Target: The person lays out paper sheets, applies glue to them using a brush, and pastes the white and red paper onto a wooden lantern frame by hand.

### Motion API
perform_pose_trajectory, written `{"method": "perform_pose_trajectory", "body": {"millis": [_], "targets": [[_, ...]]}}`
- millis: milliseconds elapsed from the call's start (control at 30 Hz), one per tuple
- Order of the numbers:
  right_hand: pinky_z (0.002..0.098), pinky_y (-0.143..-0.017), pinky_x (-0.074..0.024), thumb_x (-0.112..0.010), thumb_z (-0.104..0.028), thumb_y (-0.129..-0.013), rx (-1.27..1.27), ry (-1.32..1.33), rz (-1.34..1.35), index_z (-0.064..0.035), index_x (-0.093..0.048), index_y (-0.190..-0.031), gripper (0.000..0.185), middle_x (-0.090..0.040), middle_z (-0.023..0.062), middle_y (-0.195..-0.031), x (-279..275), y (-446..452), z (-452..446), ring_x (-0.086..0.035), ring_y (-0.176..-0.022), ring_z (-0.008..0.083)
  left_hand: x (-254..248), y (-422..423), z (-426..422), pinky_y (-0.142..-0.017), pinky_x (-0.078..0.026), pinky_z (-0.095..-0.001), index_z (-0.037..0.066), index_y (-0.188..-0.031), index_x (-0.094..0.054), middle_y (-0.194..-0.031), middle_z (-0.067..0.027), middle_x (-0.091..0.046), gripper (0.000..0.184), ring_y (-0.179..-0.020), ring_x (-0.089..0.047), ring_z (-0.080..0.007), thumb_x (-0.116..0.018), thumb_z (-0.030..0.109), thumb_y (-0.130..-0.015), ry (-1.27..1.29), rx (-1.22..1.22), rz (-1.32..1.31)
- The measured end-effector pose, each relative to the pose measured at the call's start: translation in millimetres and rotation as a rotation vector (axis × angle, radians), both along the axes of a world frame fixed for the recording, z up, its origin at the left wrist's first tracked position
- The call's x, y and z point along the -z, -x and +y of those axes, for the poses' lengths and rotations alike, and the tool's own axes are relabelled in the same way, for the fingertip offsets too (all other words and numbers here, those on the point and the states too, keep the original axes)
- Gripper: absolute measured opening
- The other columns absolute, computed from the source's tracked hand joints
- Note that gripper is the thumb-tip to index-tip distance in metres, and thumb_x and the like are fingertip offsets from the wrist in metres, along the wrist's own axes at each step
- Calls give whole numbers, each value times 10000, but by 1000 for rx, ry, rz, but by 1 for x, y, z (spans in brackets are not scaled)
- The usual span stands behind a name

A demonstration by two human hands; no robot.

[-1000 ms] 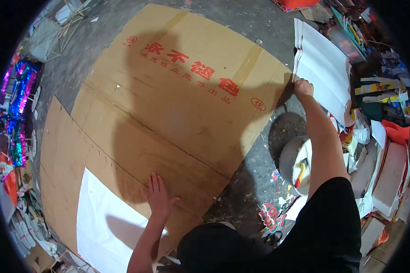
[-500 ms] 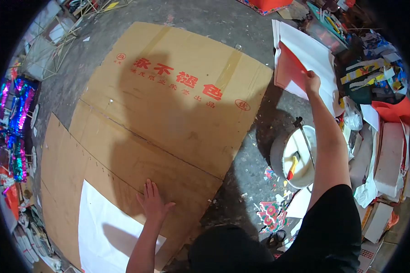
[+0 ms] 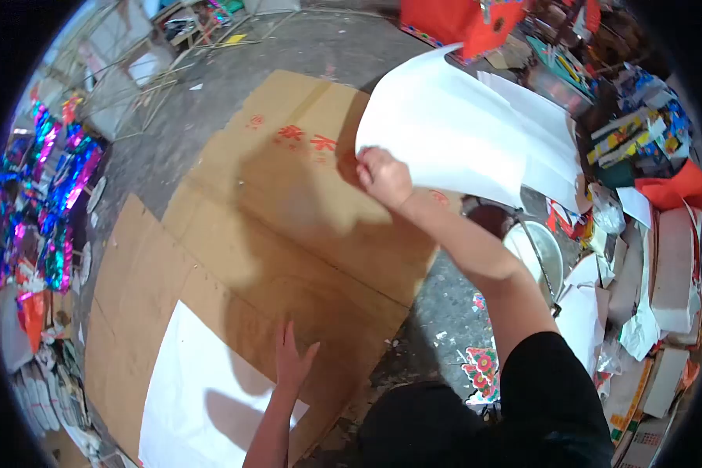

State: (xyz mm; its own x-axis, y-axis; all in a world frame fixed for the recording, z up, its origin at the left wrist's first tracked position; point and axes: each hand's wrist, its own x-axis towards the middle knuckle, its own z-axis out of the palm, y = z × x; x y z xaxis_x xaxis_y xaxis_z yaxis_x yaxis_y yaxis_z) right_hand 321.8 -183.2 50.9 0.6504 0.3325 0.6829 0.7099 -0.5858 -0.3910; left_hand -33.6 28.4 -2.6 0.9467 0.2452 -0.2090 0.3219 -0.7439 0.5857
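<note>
My right hand (image 3: 384,175) is closed on the near left edge of a large white paper sheet (image 3: 444,117), which curves up over the right part of the flattened cardboard (image 3: 203,195). The sheet hides part of the red printing on the cardboard. Low over the cardboard's near part is my left hand (image 3: 292,363), fingers spread and holding nothing; whether it touches the board I cannot tell. Beside its forearm, another white paper sheet (image 3: 187,382) lies flat on the cardboard's near left corner.
A white bucket (image 3: 552,253) stands right of the cardboard, below my right forearm. Floral cutouts (image 3: 482,374) lie on the floor near my knee. Shiny tinsel (image 3: 54,195) is at the left, a red box (image 3: 452,27) at the back, and boxes (image 3: 663,265) with scraps line the right.
My right hand has moved left from the paper stack, drawing a white sheet over the cardboard. The red side seen before is out of sight. My left hand appears slightly lower and further right.
</note>
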Motion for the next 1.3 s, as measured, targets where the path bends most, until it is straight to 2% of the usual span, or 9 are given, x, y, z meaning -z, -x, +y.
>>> {"method": "perform_pose_trajectory", "body": {"millis": [67, 167, 367, 567, 767, 967, 1033, 1100, 1300], "targets": [[414, -592, -491, -571, -48, -722, -147, -13, 92, -40, -546, -750, 39, -560, 117, -819, 4, 43, 37, -571, -727, 316, 28, 11, 16, -975, -367, -380, -4, -1297, -411, -1368, -171, -383, 727, -1249, -397, -280, -687, 404, -762, 251, -102, -127], [392, -633, -503, -587, -88, -745, -217, 111, 74, -45, -554, -850, 118, -561, 131, -964, 6, 119, 75, -583, -786, 312, -30, -10, 17, -889, -424, -289, -3, -1206, -510, -1178, -116, -558, 550, -1091, -529, -207, -625, 384, -833, 530, -430, 133], [362, -691, -515, -682, -214, -732, -506, 243, 163, -77, -561, -977, 306, -569, 124, -1060, 37, 242, 87, -587, -906, 289, -25, -25, 37, -688, -464, -289, 4, -1065, -589, -891, -44, -616, 332, -767, -580, -140, -509, 283, -904, 1442, -590, -49], [381, -694, -515, -729, -298, -697, -388, 161, 278, -81, -566, -1033, 431, -576, 99, -1043, 45, 293, 31, -601, -876, 269, 18, -16, 48, -685, -498, -307, -3, -1027, -598, -893, -58, -629, 257, -762, -606, -182, -563, 136, -813, 967, -519, -4], [374, -703, -488, -714, -235, -740, 85, 132, 833, -26, -572, -1017, 375, -600, 125, -937, 60, 282, -54, -596, -844, 277, 24, 9, 54, -714, -511, -303, -37, -997, -597, -894, -93, -637, 243, -794, -623, -183, -644, 33, -769, 1270, -802, 72], [396, -721, -481, -717, -260, -723, 418, 251, 303, 8, -566, -1057, 454, -612, 154, -961, 99, 130, -106, -590, -840, 348, 42, 35, 60, -766, -522, -343, -7, -1068, -561, -970, -89, -623, 309, -833, -626, -203, -664, 77, -788, 1203, -662, 188], [395, -729, -486, -736, -280, -683, 549, 250, 247, -21, -602, -1036, 457, -638, 135, -958, 116, 77, -108, -615, -866, 328, 31, 37, 47, -773, -521, -360, 21, -1070, -560, -974, -77, -622, 304, -847, -627, -211, -664, 97, -796, 1560, -743, 61], [381, -724, -492, -744, -275, -656, 642, 296, 588, -27, -628, -1003, 442, -653, 140, -928, 133, 27, -120, -630, -857, 301, 30, 46, 28, -768, -521, -371, 43, -1066, -558, -969, -62, -621, 291, -846, -627, -213, -661, 115, -804, 1725, -838, -2], [298, -738, -514, -735, -236, -644, 424, 99, 942, -14, -630, -924, 372, -645, 124, -829, 121, 14, -125, -631, -782, 188, 50, 47, -9, -688, -515, -344, 75, -1036, -553, -907, -27, -614, 246, -761, -609, -179, -649, 158, -826, 1510, -922, -7]]}}
